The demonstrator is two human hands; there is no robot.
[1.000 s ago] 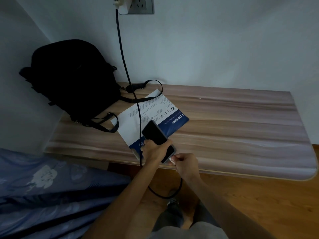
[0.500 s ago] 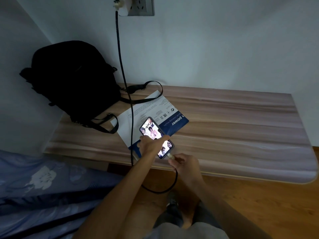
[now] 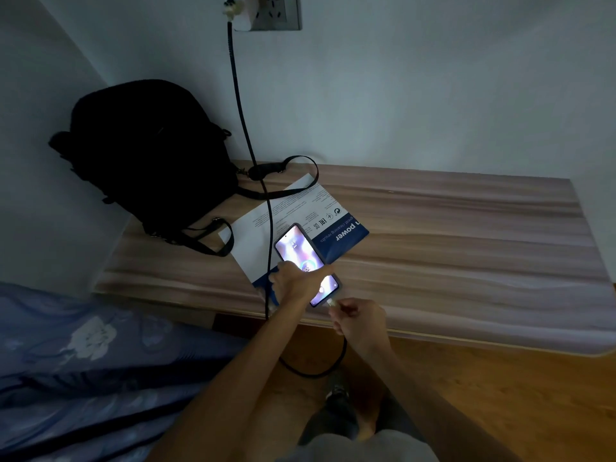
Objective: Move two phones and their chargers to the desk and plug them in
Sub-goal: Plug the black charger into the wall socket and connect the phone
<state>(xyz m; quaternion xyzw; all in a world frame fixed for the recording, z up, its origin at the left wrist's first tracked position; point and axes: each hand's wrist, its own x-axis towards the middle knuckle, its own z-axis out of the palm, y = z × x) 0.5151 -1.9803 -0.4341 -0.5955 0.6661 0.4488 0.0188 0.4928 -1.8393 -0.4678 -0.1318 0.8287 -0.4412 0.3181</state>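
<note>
At the near edge of the desk [image 3: 466,245], the right hand [image 3: 358,320] pinches the cable [image 3: 240,105] at its plug, seated in the phone [image 3: 296,248] that the left hand [image 3: 296,285] grips there. The screen, dark a second ago, glows, so one phone is likely charging from the wall charger [image 3: 238,15].

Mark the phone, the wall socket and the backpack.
phone [image 3: 296,250]: head view, on the upper half of its lit screen.
wall socket [image 3: 283,15]: head view, on its grey faceplate.
backpack [image 3: 146,155]: head view, on the middle of its black front.
</note>
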